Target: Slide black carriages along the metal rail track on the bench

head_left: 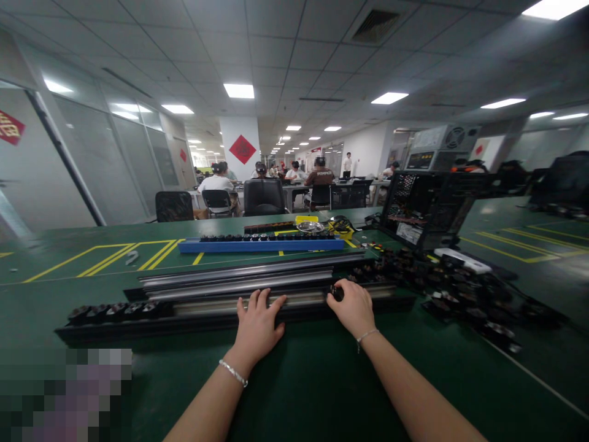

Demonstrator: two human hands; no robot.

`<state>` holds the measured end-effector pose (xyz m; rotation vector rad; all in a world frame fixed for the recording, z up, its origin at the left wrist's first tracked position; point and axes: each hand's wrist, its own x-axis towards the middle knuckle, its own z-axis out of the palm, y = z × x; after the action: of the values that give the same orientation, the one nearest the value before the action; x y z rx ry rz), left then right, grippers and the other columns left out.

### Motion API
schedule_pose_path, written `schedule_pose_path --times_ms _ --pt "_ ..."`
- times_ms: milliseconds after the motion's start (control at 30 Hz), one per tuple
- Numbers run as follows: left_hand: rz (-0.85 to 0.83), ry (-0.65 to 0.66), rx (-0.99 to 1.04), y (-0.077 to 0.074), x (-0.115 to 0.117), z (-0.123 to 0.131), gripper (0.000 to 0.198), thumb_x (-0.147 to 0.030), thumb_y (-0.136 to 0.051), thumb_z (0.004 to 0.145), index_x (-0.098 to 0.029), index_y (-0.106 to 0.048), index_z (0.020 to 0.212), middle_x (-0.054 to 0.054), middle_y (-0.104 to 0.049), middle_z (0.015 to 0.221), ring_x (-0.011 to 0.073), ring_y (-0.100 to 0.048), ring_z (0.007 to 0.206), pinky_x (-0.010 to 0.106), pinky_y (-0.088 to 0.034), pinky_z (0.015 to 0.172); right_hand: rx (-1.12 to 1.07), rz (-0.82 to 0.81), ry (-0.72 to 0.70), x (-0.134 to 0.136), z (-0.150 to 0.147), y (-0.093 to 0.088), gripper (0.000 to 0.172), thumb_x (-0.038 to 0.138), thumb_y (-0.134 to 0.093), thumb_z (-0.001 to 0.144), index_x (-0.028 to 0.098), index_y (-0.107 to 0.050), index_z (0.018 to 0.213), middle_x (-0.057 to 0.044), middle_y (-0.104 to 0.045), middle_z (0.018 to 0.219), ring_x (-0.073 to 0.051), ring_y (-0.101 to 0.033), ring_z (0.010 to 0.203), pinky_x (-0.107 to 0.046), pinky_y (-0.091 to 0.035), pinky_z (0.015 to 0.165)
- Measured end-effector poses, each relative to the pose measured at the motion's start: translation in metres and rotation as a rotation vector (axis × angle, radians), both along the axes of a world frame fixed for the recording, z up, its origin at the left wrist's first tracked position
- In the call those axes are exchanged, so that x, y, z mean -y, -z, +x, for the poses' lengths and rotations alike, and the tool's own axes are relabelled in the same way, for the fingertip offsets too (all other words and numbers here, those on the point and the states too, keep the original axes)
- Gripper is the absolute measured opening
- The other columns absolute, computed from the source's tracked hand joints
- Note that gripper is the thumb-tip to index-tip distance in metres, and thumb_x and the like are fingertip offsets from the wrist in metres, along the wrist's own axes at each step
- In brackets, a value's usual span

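Observation:
A long black channel (pixel 138 328) with a pale metal strip along it lies across the green bench in front of me. Several small black parts (pixel 115 312) sit side by side in its left end. My left hand (pixel 260 322) rests on the channel's middle, its fingers spread over the strip and holding nothing. Farther right, my right hand (pixel 354 307) curls thumb and fingers around a small black part (pixel 338 294) at the channel; its far side is hidden by the fingers. Just behind lie more dark rails (pixel 239 283) with shiny metal strips.
A blue tray (pixel 262 246) filled with a row of black parts lies farther back. Loose black parts (pixel 464 294) are heaped at the right, near an open computer case (pixel 414 215). A silver dish (pixel 311 227) stands behind the tray. People (pixel 317 175) sit at far tables.

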<state>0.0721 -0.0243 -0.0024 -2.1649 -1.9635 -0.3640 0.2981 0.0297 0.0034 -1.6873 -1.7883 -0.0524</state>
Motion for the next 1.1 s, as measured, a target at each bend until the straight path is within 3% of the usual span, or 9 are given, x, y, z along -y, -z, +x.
schedule_pose_path --times_ms 633,1100 --pt "-0.004 -0.002 -0.004 0.0 0.0 0.0 0.057 -0.041 -0.055 0.076 -0.043 -0.038 0.131 0.006 -0.036 0.142 0.031 -0.025 0.133 0.063 -0.012 0.104 0.038 -0.04 0.079 -0.002 0.016 -0.006 0.015 0.034 -0.051 0.071 0.022 -0.054 0.08 -0.004 -0.063 0.084 -0.022 -0.054 0.088 -0.035 -0.033 0.08" --pt "-0.036 -0.011 -0.01 -0.005 0.002 0.001 0.058 -0.041 -0.054 0.077 -0.043 -0.038 0.132 0.006 -0.035 0.143 0.0313 -0.025 0.133 0.062 -0.012 0.104 0.06 -0.054 0.13 -0.009 0.045 -0.005 0.019 0.035 -0.051 0.07 0.021 -0.056 0.082 -0.005 -0.063 0.086 -0.022 -0.055 0.088 -0.033 -0.035 0.078"
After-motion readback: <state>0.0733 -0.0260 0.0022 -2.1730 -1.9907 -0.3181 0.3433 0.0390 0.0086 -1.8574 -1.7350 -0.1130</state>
